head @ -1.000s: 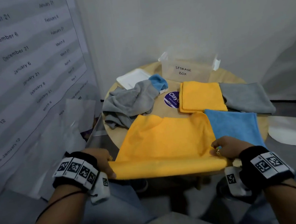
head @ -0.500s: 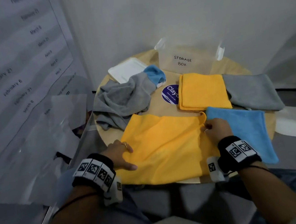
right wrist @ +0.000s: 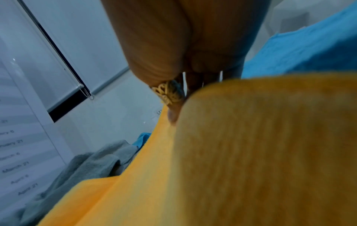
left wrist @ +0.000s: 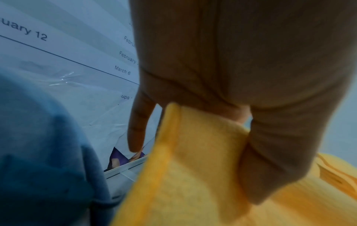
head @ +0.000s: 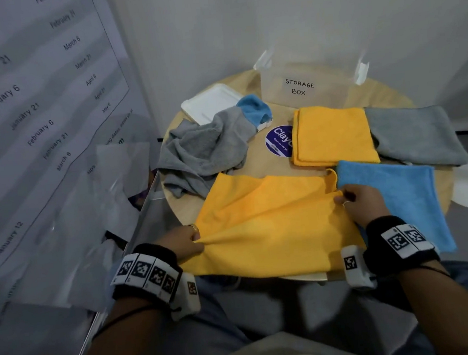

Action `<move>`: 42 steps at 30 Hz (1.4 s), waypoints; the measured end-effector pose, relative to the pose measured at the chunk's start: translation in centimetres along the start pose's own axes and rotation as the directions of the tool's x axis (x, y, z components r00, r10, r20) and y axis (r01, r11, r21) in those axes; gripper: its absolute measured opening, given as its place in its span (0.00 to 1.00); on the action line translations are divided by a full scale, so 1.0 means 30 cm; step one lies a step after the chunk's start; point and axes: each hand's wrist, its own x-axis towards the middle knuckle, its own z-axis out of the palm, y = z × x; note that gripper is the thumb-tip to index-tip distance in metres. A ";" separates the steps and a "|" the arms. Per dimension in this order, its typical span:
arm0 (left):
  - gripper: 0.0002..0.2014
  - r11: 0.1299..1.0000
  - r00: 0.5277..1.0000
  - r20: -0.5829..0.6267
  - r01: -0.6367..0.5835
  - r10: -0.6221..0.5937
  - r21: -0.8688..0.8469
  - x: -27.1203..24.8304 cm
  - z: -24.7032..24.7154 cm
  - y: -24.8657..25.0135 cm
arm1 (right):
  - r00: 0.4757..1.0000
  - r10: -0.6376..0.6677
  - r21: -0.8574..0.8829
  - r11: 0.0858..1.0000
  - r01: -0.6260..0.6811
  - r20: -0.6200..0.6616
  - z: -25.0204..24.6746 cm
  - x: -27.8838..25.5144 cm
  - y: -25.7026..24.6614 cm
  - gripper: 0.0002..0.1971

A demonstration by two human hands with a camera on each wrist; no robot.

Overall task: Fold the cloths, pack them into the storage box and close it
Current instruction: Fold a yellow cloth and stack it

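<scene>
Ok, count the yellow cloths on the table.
2. One folded yellow cloth lies before the storage box; the larger yellow cloth is gripped by the left hand and right hand. Others could be hidden.

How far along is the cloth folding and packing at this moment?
Done: three folded cloths lie flat, yellow, grey, blue. In hand: left hand and right hand each hold a grip on the large yellow cloth. Left: crumpled grey cloth, packing the storage box, closing it.
</scene>
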 end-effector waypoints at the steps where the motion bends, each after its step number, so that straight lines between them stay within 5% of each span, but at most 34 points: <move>1: 0.16 0.999 1.000 -0.009 -0.013 0.013 -0.040 -0.016 -0.005 -0.010 | 1.000 -0.017 0.025 1.000 0.017 -0.012 -0.004 -0.007 0.001 0.11; 8: 0.18 0.868 0.965 -0.256 -0.174 0.056 -0.466 -0.139 -0.084 -0.032 | 0.999 0.017 0.120 0.993 -0.012 -0.042 -0.022 -0.060 0.001 0.13; 11: 0.11 0.891 0.923 -0.382 -0.205 0.038 -0.406 -0.121 -0.164 0.039 | 0.996 -0.006 0.104 0.995 0.015 -0.085 -0.029 -0.040 -0.034 0.13; 13: 0.26 0.927 0.888 -0.459 -0.180 0.010 -0.328 -0.059 -0.207 0.102 | 0.994 -0.067 0.047 0.996 0.071 -0.082 -0.013 0.001 -0.072 0.14; 15: 0.29 0.928 0.863 -0.503 -0.157 -0.038 -0.339 0.024 -0.235 0.167 | 0.990 -0.111 -0.024 0.994 0.109 -0.091 0.019 0.059 -0.106 0.13; 20: 0.21 0.945 0.886 -0.418 0.063 -0.201 -0.321 0.224 -0.200 0.246 | 0.995 0.077 -0.346 0.933 -0.096 -0.068 0.100 0.155 -0.136 0.14; 25: 0.24 0.922 0.904 -0.334 0.139 -0.267 -0.361 0.316 -0.165 0.248 | 0.980 0.164 -0.403 0.894 -0.195 -0.111 0.123 0.200 -0.113 0.14; 30: 0.22 0.923 0.916 -0.342 0.072 -0.211 -0.379 0.311 -0.175 0.217 | 0.979 0.134 -0.297 0.938 -0.176 -0.155 0.106 0.201 -0.099 0.14; 32: 0.18 0.919 0.905 -0.395 -0.016 -0.154 -0.394 0.276 -0.186 0.210 | 0.978 0.072 -0.185 0.977 -0.109 -0.194 0.086 0.179 -0.104 0.14; 34: 0.24 0.896 0.881 -0.459 -0.108 -0.115 -0.431 0.239 -0.203 0.192 | 0.971 0.043 0.007 0.999 -0.043 -0.237 0.052 0.154 -0.112 0.15; 39: 0.21 0.748 0.834 -0.536 -0.269 -0.135 -0.607 0.077 -0.290 0.116 | 0.932 0.098 0.358 0.933 0.035 -0.348 -0.070 0.095 -0.102 0.17; 42: 0.16 0.584 0.788 -0.587 -0.392 -0.186 -0.711 -0.018 -0.327 0.065 | 0.908 0.134 0.466 0.882 0.074 -0.398 -0.125 0.095 -0.065 0.16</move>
